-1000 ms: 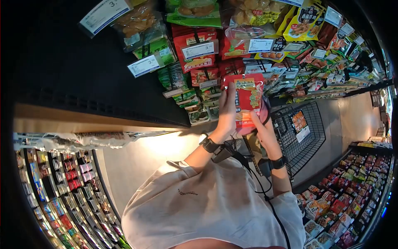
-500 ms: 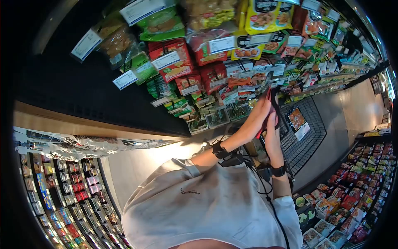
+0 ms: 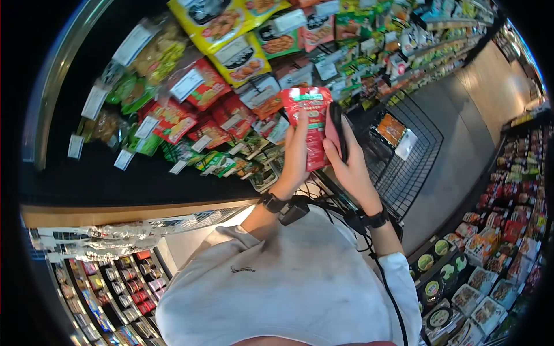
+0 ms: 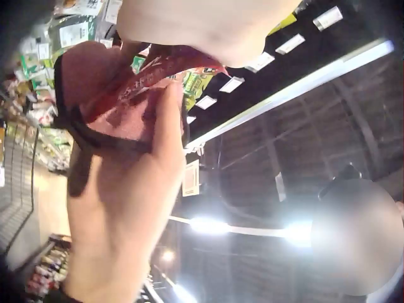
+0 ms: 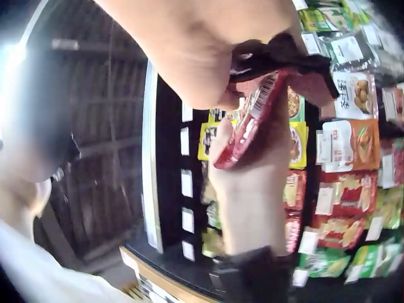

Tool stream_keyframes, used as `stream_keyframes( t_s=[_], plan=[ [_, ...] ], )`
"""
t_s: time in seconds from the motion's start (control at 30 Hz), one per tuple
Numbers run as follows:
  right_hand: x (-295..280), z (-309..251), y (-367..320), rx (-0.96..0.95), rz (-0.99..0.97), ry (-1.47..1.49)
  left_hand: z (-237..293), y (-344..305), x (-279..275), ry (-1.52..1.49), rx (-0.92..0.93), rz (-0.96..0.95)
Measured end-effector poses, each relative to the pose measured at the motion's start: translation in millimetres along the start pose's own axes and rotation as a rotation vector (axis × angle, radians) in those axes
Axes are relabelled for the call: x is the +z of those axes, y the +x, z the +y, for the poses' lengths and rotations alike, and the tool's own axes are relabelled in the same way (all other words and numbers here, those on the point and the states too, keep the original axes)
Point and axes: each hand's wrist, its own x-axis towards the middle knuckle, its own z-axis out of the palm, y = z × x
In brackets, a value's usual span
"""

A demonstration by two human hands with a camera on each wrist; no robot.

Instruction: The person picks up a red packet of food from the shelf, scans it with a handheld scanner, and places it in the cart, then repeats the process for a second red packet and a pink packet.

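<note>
Red packet (image 3: 311, 135) points lengthwise away from the person (image 3: 277, 282), pinched in the nearly closed left grip (image 3: 295, 151).

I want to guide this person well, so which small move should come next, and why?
Perhaps lower the red packet into the wire cart: the left hand grips the packet, and the cart stands close by, with room beside the pack inside.

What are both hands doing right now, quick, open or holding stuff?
Left hand: closed, holding a red packet.
Right hand: closed, holding a pink thing with a black edge; what exactly, I can't tell.
</note>
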Motion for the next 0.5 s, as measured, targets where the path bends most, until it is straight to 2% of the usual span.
stream_keyframes(
  t_s=[0.1,0.2,0.33,0.5],
  plan=[
    [-32,8,0,0.387,-0.095,0.529,-4,5,13,0.072,0.005,0.029],
    [-60,-2,-3,0.348,-0.092,0.558,-2,13,20,0.129,-0.108,-0.089],
    [-82,-3,-9,0.344,-0.023,0.537,-9,13,39,0.113,-0.155,-0.115],
    [-95,4,-18,0.365,0.052,0.59,-12,4,60,0.175,-0.107,-0.078]
  ],
)
